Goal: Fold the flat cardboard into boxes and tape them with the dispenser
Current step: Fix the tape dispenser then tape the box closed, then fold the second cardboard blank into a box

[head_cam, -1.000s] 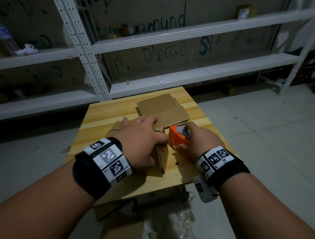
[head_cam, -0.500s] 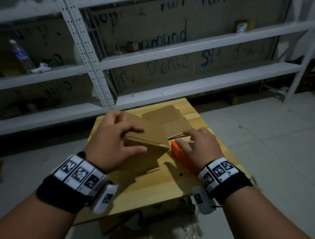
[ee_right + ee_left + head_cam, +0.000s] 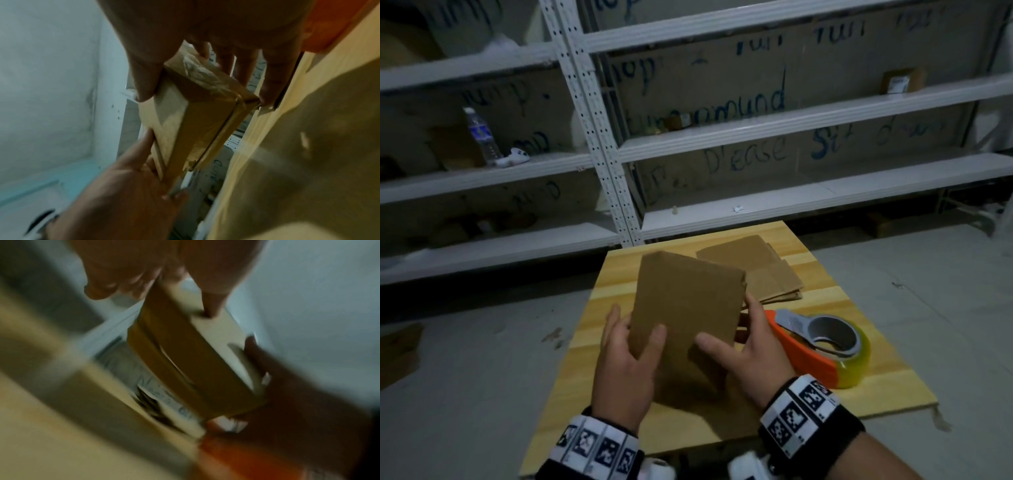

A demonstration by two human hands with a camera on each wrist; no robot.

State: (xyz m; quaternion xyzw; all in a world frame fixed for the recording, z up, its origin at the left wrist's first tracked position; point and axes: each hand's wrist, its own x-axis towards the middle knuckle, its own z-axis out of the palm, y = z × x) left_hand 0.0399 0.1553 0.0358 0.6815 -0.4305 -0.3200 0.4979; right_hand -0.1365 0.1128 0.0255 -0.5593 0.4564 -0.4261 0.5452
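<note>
left hand (image 3: 625,363) fingers curled on cardboard box (image 3: 685,315) left edge, held above desk (image 3: 887,387) | right hand (image 3: 750,353) thumb in front, fingers behind right edge | box looks light, stiff; grip edges | tape dispenser (image 3: 822,346) just right of right fingers | flat cardboard (image 3: 763,270) beyond

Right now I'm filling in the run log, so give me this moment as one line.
left hand: holds box | right hand: holds box | box: taped edge, above table | dispenser: on table
</note>
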